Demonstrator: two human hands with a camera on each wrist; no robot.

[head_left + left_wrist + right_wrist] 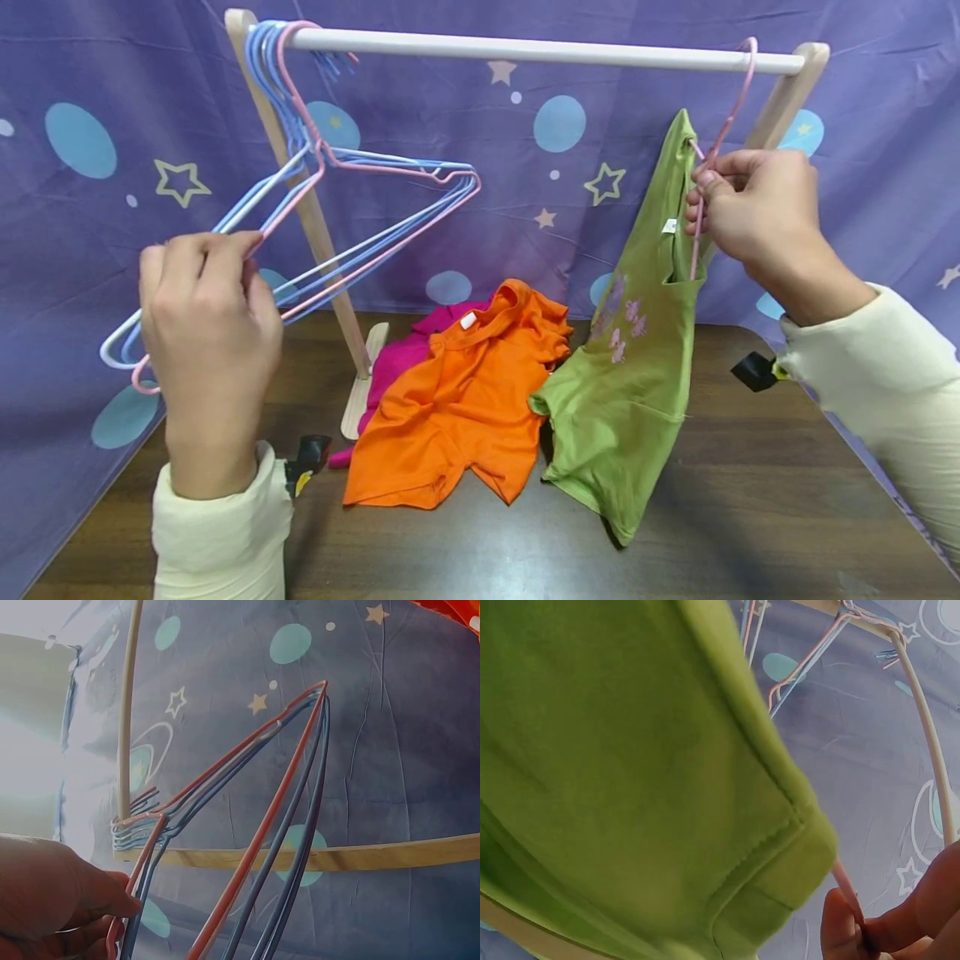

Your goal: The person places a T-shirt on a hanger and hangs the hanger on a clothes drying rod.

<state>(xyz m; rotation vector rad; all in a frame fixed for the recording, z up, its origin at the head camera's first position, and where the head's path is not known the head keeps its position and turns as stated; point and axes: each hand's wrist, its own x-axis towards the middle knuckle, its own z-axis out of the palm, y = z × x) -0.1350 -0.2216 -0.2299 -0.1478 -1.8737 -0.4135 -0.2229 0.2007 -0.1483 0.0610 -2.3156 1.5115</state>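
Note:
On the right, a green short-sleeved shirt (pixel 637 375) with small pink and purple prints hangs from a pink hanger (pixel 727 125), whose hook is over the rack's bar. My right hand (pixel 757 204) pinches this hanger just below its hook, by the shirt's neckline; the right wrist view shows thumb and finger (pixel 900 930) on it beside the green fabric (pixel 630 765). My left hand (pixel 210 325) holds the side of a front pink hanger (pixel 405 242) at the rack's left end. Blue and white hangers (pixel 300 787) are bunched close behind that one.
The white bar (pixel 525 47) rests on wooden posts (pixel 322 233) with flat feet. Below it, orange clothing (pixel 457 408) lies over a magenta garment (pixel 397 367) on the dark wooden table (pixel 787 467). A purple patterned cloth (pixel 420 108) hangs behind.

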